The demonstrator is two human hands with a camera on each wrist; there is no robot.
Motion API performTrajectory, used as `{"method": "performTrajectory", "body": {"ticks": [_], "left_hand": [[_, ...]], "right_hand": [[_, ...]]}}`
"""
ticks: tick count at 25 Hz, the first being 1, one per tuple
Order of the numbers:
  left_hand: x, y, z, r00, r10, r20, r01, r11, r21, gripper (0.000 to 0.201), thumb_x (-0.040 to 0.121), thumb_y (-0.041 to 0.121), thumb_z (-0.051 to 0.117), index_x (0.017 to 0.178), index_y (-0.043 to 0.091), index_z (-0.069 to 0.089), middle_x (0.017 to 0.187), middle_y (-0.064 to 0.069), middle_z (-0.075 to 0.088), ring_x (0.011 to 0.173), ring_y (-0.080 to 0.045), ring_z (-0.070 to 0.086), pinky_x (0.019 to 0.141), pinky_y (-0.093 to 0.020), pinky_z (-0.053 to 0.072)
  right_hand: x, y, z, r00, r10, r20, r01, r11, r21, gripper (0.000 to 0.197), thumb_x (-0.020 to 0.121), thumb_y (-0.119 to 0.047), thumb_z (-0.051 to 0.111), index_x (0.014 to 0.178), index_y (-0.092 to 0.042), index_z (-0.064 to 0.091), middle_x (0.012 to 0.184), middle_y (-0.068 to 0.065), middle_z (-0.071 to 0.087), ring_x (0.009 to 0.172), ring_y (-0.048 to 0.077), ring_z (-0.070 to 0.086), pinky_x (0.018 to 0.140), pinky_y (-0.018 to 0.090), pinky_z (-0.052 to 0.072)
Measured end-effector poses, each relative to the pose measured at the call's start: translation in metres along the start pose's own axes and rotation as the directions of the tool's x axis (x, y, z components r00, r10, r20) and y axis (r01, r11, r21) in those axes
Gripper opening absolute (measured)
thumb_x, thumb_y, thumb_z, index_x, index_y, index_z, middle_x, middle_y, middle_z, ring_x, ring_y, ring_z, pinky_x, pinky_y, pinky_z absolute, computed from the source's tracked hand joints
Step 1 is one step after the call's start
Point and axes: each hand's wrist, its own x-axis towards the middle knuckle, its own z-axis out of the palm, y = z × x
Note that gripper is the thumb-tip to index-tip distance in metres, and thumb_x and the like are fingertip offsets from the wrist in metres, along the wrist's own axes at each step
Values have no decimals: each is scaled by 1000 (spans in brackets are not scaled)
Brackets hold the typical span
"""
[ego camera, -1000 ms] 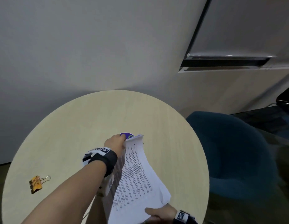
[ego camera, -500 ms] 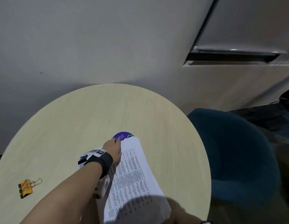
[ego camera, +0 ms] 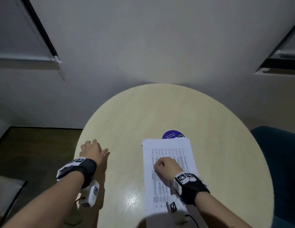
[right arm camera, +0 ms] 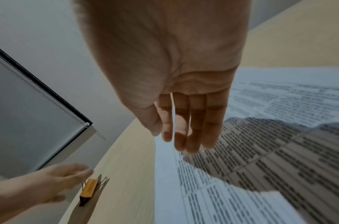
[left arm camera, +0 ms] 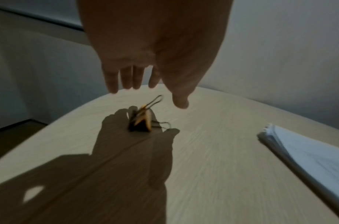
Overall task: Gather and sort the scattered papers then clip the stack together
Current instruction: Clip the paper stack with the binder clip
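A stack of printed papers [ego camera: 169, 148] lies flat on the round pale wooden table [ego camera: 160, 109], right of centre. My right hand [ego camera: 164, 167] rests on top of it, its straight fingers [right arm camera: 195, 136] touching the top sheet. An orange binder clip [left arm camera: 141, 121] sits near the table's left edge; the head view hides it under my left hand [ego camera: 92, 150]. That hand hovers just above the clip [right arm camera: 89, 188], fingers spread and holding nothing. The stack's corner [left arm camera: 308, 159] shows at the right of the left wrist view.
A purple round sticker [ego camera: 174, 134] peeks out from under the stack's far edge. A dark blue chair [ego camera: 278, 162] stands close to the table's right side. A grey wall runs behind the table, with dark floor [ego camera: 36, 153] at the left.
The stack, held raised by both hands before, now lies flat. My left hand let go of its top and moved left over the clip. My right hand now rests on the sheets.
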Motion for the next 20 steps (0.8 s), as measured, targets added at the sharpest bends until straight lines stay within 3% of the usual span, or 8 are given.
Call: {"method": "performTrajectory", "body": {"ticks": [2,5,9,11,13,15,17,20], "left_hand": [[-3,-13,9,988,-105,111,110,993,-37,51,86,39,63,123,6,50,126,-20,50,116,-38,49,95,-42,44],[-6,-5,18,977,-166,132,195,949,-249,34,86,24,67,108,-1,61,112,-22,64,106,-38,59,84,-37,46],[-20,12,15,939,-286,192,341,850,-401,35,85,25,69,94,-8,67,100,-26,68,91,-37,61,70,-36,43],[-26,21,13,942,-252,221,335,713,-616,23,84,18,69,72,-2,64,79,-23,65,76,-34,63,67,-34,48],[-40,33,5,944,-88,318,319,491,-811,28,86,3,63,60,3,52,66,-18,57,52,-25,59,51,-24,50],[-47,49,-1,942,113,315,226,480,-848,27,88,-4,58,61,2,53,66,-19,59,54,-24,56,45,-18,49],[-54,69,-6,931,280,236,45,552,-833,23,85,-10,56,65,2,57,60,-16,61,53,-23,56,54,-24,53],[-62,96,-7,881,473,15,-328,634,-700,26,73,-12,60,68,14,60,65,-4,63,52,-5,58,62,-22,51]], "right_hand": [[-5,-4,13,999,-27,41,25,998,50,16,88,-20,51,81,-20,66,88,1,70,76,20,63,61,22,47],[-14,3,23,999,-27,44,23,996,87,18,85,-21,51,77,-21,67,91,2,74,84,23,70,71,30,54],[-25,6,22,1000,-22,9,21,994,110,21,84,-19,51,85,-13,71,91,5,74,84,22,70,77,34,55],[-28,-5,19,998,-56,-34,62,976,207,19,84,-18,53,89,-13,71,86,6,73,82,22,70,76,31,56],[-27,-25,17,997,-58,-47,71,930,359,22,86,-20,60,106,-15,67,93,6,70,81,21,69,71,25,55],[-21,-47,19,999,-41,-25,47,848,528,40,87,-25,66,125,-19,55,110,1,61,87,15,63,58,11,51],[-14,-61,19,998,-37,-42,55,772,634,56,86,-27,70,135,-19,44,123,2,55,90,4,58,55,4,46],[-5,-62,13,980,40,-194,97,759,644,52,82,-29,75,125,-14,50,106,0,63,81,-2,58,58,2,44]]}}
